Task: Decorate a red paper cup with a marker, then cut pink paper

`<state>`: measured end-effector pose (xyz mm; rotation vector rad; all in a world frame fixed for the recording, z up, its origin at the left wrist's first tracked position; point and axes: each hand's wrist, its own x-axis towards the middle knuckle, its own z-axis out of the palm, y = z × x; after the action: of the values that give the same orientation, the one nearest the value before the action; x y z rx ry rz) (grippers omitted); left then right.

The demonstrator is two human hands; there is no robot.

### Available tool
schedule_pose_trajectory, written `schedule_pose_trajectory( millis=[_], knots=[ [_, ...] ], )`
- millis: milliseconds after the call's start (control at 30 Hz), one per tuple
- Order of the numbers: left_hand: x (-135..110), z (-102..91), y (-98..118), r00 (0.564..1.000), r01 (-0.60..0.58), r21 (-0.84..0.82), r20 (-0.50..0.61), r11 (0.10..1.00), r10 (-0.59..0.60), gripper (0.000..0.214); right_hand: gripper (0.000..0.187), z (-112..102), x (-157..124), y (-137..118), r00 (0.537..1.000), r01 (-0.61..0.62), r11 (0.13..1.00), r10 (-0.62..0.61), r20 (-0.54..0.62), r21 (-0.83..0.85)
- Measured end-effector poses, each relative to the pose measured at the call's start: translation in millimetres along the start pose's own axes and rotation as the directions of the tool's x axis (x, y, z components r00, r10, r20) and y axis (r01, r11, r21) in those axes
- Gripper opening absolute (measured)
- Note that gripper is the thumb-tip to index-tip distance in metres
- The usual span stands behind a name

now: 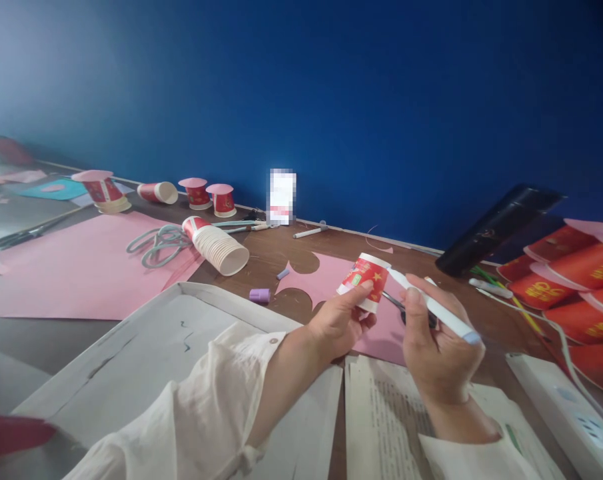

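My left hand point(338, 323) is closed around a small red and white paper cup point(365, 283), holding it on its side above a pink paper sheet point(331, 277) with round cut-outs. My right hand point(438, 340) grips a white marker pen point(434, 305), whose tip touches the cup's rim. Dark scissors point(398, 305) lie partly hidden between the two hands. A purple pen cap point(260, 295) rests on the brown table to the left of my left hand.
A stack of paper cups point(216, 245) lies tipped beside a grey cord point(156, 245). Several cups with pink lids point(208, 195) stand along the blue wall. A large pink sheet point(76, 267), red lanterns point(571, 280), a black cylinder point(496, 228), a power strip point(566, 407) and an open book point(386, 420) surround me.
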<state>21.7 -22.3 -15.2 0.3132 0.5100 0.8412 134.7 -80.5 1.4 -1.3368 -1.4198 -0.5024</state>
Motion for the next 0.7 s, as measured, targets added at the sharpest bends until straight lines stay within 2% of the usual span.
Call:
schedule_pose_trajectory(
  millis=[233,433,700],
  knots=[
    [1.5,-1.0,-0.5,0.999,-0.013,0.039,0.029,0.999,0.012,0.033,0.02,0.0,-0.3,-0.4,1.0,0.023,0.999,-0.024,-0.003,-0.032],
    [0.5,0.7,0.2,1.0,0.0,0.002,-0.007,1.0,0.0,0.033,0.02,0.2,0.0,-0.5,1.0,0.02,0.999,-0.02,0.001,-0.041],
    [1.5,-0.4,-1.1,0.998,-0.054,-0.008,0.029,0.999,0.054,0.04,0.021,-1.7,1.1,-2.3,1.0,0.008,1.0,-0.008,-0.019,-0.028]
  ],
)
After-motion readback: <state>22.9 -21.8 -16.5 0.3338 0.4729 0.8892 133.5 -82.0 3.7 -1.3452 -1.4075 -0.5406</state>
